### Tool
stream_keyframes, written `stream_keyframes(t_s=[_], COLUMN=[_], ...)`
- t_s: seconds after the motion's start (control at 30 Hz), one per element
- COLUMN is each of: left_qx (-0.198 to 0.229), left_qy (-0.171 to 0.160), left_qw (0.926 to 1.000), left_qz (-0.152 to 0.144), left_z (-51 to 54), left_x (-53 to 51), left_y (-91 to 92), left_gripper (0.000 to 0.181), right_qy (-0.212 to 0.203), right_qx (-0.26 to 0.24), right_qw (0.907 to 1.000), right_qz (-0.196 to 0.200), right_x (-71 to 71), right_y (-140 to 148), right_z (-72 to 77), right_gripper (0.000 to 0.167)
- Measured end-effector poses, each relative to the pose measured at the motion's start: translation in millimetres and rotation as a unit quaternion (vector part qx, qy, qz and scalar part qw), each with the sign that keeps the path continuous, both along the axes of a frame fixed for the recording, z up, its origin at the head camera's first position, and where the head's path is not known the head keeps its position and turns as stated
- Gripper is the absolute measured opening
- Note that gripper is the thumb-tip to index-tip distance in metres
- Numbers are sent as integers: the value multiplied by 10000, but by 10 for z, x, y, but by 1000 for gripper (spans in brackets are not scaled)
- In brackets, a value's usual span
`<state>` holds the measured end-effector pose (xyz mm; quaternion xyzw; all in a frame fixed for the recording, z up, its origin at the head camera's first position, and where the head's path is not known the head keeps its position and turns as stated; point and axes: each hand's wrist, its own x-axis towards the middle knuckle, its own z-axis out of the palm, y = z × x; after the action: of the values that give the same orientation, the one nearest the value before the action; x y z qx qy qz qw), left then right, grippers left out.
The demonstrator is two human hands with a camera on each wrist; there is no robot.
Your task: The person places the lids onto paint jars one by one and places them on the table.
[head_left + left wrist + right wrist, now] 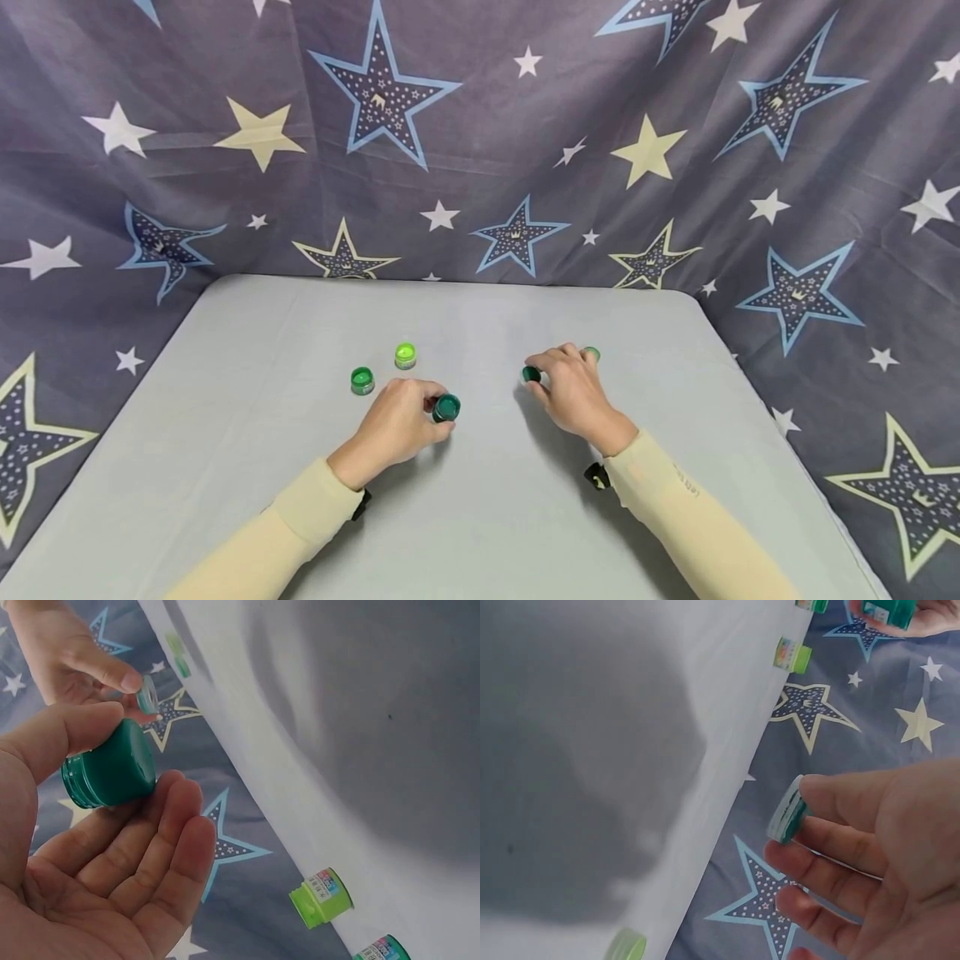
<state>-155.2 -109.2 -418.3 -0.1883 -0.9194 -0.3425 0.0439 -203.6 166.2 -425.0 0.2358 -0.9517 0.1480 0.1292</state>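
Note:
My left hand (399,423) pinches a dark green jar (447,407) between thumb and fingers; in the left wrist view the jar (112,766) has a bare threaded neck. The right hand (576,390) holds a dark green lid (532,374) by its edge, and the right wrist view shows the lid (787,811) between thumb and fingertips. Jar and lid are apart, one hand's width or more between them. Left of the left hand stand an open green jar (362,381) and an open lime green jar (405,356).
Just behind the right hand lies a light green lid (592,354), partly hidden by the fingers. The pale table (480,517) ends at a star-patterned cloth (480,192) at the back and sides.

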Motion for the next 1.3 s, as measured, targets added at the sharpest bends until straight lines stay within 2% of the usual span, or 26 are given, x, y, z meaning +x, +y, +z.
stream_keyframes(t_s=[0.67, 1.3], left_qx=[-43, -88], left_qy=[-77, -35], left_qw=[9999, 9999], left_qz=[87, 104], left_z=[-23, -86], left_x=[59, 98], left_y=[53, 100], left_gripper=[19, 18], right_qy=[-21, 117], right_qx=[-392, -741], right_qw=[9985, 9950], right_qz=[394, 664], right_x=[235, 375], right_y=[-168, -239], right_z=[44, 16], right_gripper=[32, 32])
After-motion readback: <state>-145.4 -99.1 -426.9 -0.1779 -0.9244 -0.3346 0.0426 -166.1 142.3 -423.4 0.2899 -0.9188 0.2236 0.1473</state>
